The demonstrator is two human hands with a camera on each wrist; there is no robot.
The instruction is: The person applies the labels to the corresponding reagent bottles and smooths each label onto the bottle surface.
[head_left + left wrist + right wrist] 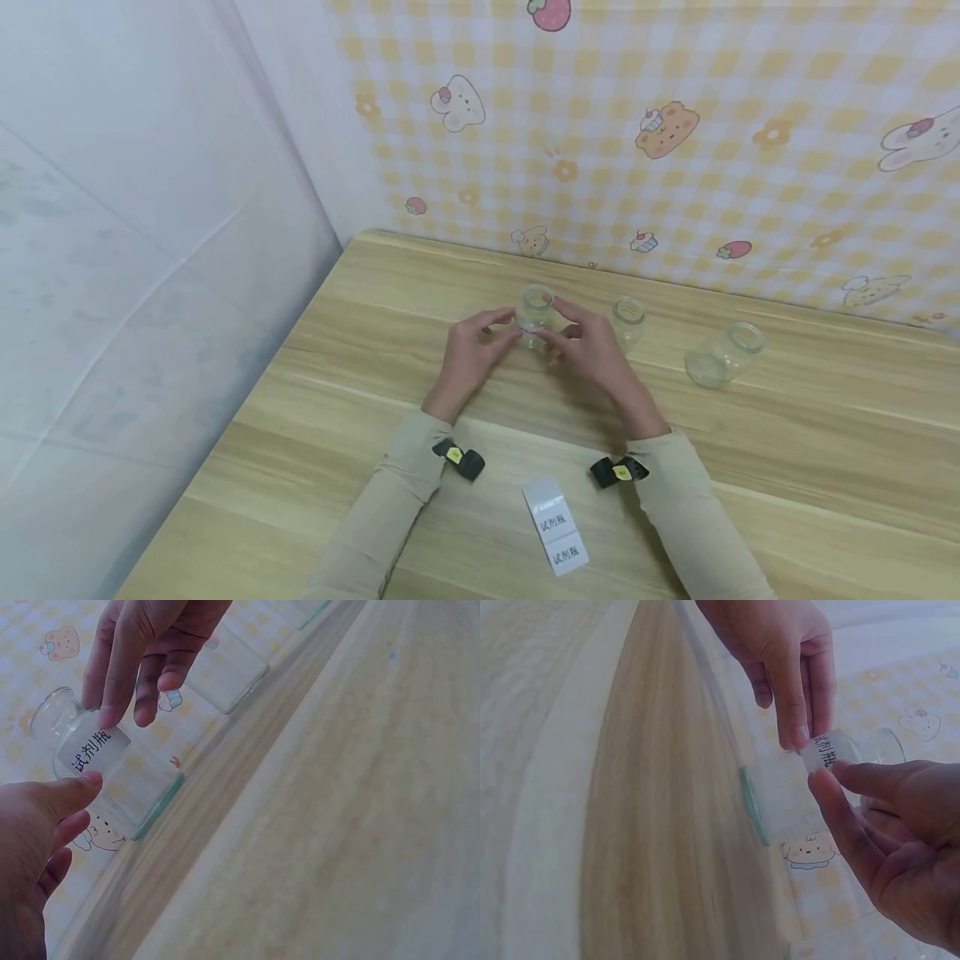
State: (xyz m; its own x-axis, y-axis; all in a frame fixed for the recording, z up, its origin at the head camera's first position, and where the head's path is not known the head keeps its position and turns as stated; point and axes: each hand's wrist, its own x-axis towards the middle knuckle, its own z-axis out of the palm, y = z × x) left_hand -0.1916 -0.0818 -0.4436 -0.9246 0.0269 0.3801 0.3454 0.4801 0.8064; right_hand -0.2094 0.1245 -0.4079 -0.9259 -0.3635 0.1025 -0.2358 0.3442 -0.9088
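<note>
A clear glass jar stands upright between the two hands, with a white label bearing black characters across its side. My left hand is at the jar's left side; its thumb presses the label's edge and its other fingers reach round the glass. From the right, my right hand holds the jar, thumb and finger at the label's opposite end. Seen from the right wrist, the fingertips lie right on the printed label, covering part of it.
A second glass jar stands just behind the right hand, partly hidden by it. Farther right, another jar is on the wooden table. A label sheet with two printed labels lies between the forearms. A patterned cloth hangs behind.
</note>
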